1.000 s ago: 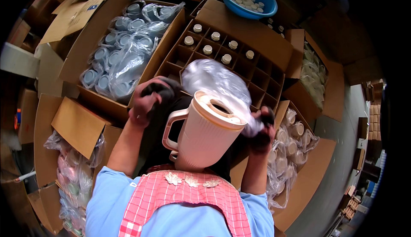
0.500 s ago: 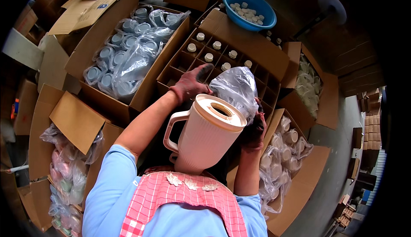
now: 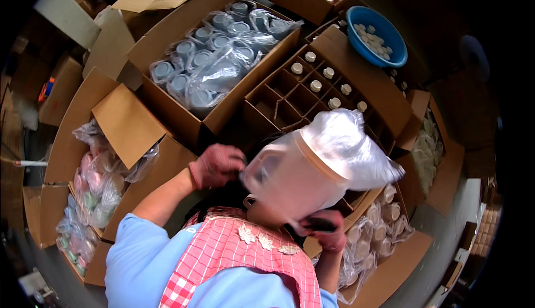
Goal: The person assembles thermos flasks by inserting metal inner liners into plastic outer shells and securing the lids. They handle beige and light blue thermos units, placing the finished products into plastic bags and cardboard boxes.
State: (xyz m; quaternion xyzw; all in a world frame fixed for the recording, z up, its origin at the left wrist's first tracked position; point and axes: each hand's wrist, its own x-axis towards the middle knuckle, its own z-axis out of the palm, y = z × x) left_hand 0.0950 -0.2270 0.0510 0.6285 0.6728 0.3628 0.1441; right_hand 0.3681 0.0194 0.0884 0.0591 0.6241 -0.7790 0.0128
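A pale pink ribbed pitcher [image 3: 298, 180] leans in front of my chest, its handle on the left. A clear plastic bag [image 3: 356, 152] covers its top and bunches out to the right; a milky film seems to reach down over the body and handle. My left hand [image 3: 217, 165], in a red glove, is closed beside the handle, seemingly on the bag's edge. At the pitcher's lower right, my right hand [image 3: 324, 230], gloved in red and black, is closed, apparently on the bag too. Motion blur hides the exact grip of both hands.
Ahead stands a divided carton [image 3: 262, 104] holding several white-capped bottles. A blue basin [image 3: 402, 57] of white caps is behind it. Bagged grey-blue cups fill a carton [image 3: 214, 121] at left; bagged pink and green items [image 3: 95, 180] and cream ones [image 3: 384, 233] lie in side cartons.
The bag has gone from beside the pitcher's open top to over it. My left hand moved down beside the handle, my right hand down to the pitcher's lower side. The view has shifted.
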